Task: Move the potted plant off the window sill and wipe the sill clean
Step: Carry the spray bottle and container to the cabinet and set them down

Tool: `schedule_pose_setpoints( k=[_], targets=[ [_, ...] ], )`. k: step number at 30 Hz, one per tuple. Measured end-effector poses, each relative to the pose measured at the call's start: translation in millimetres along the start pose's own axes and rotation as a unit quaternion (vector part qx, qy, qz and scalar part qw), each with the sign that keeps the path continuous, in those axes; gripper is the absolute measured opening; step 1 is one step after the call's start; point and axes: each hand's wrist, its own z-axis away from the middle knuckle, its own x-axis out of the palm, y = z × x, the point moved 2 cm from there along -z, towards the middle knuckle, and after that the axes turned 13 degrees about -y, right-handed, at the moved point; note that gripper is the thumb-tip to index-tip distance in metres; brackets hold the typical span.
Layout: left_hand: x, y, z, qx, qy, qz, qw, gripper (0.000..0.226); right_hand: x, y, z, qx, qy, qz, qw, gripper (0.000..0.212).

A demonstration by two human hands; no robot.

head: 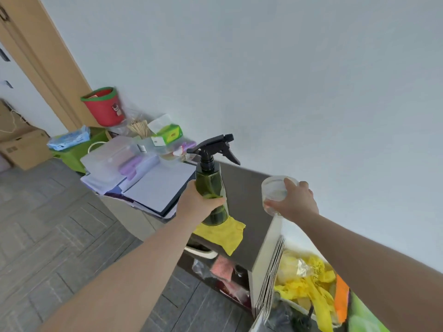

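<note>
Left hand [196,204] gripping green spray bottle [212,188], right hand [293,203] holding seemingly clear cup [275,190]

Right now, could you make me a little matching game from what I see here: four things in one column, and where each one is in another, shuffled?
Things:
1. spray bottle
2. clear round container
3. yellow cloth
4. red bucket

Places:
A. by the wall near the door frame, behind the clutter
B. gripped by the left hand
C. draped over the dark shelf's edge, beneath the bottle
D. held by the right hand

Pairs: 1-B, 2-D, 3-C, 4-A
</note>
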Motion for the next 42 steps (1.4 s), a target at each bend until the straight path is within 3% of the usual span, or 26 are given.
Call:
schedule_pose_setpoints(
  k=[6, 11, 18, 29, 42],
  targets=[
    [-14.7, -21.7, -128.1, 0.014, -0.028, -0.001, 0.999, 0.067, 19.3, -32.2, -90.8, 0.044, 0.015, -0.014, 0.999, 0.077],
    [-7.9, -37.6, -225.4, 0.055, -0.106, -0.017, 0.993, 0.069, 48.2, -40.9, -149.4, 0.113, 0.044, -0.039, 0.992, 0.080],
    [12.5, -54.2, -321.3, 0.053, -0.196, -0.008, 0.979, 0.076, 75.3, -49.8, -210.7, 0.220, 0.070, -0.068, 0.971, 0.086],
    [55.1, -71.7, -369.3, 0.071, -0.262, 0.003, 0.963, 0.071, 118.6, -46.4, -264.7, 0.253, 0.110, -0.086, 0.957, 0.091],
    [72.7, -74.8, -396.1, 0.087, -0.265, -0.007, 0.960, 0.070, 135.9, -30.4, -289.6, 0.265, 0.114, -0.088, 0.953, 0.095]
  ],
)
